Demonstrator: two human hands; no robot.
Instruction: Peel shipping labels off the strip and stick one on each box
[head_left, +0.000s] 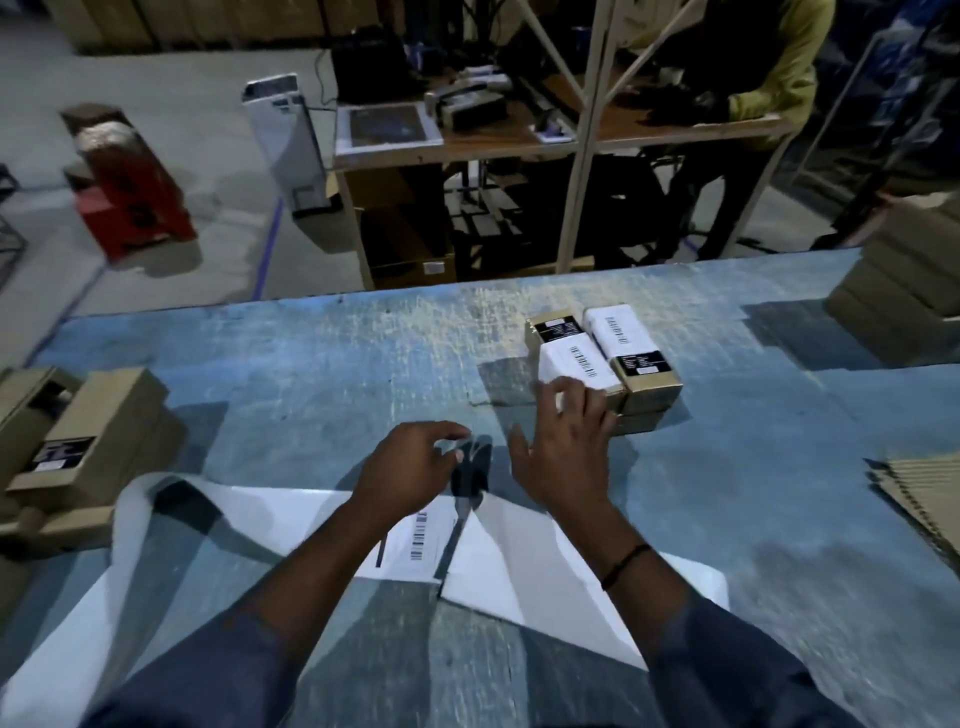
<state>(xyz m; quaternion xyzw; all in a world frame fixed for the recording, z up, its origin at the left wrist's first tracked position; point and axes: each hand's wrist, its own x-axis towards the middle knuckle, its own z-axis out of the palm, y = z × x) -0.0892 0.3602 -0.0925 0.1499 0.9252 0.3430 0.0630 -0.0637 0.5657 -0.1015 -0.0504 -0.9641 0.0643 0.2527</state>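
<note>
A white shipping label (574, 361) is being pressed onto the top of a tan box (558, 328) by the right hand (566, 447), its fingers spread and straight, holding nothing. The box is lying toward the far edge of the blue bench (311, 364), touching a second box (652, 387) that is already carrying its own label (615, 327); both are being carried by lower boxes (636, 421). The white strip (519, 561) is being kept along the near edge, one barcoded label (415, 540) showing on it. The left hand (410, 470) is being held above it with fingers loosely curved; whether anything is being pinched cannot be told through the blur. The print is being lost to blur, the pressed label's near end is being covered by fingertips, and the strip is being crossed by both forearms. Bare bench is being left between the hands and the tan cartons (88, 431) at the left edge, and toward the corrugated sheets (924, 499) at the right edge.
</note>
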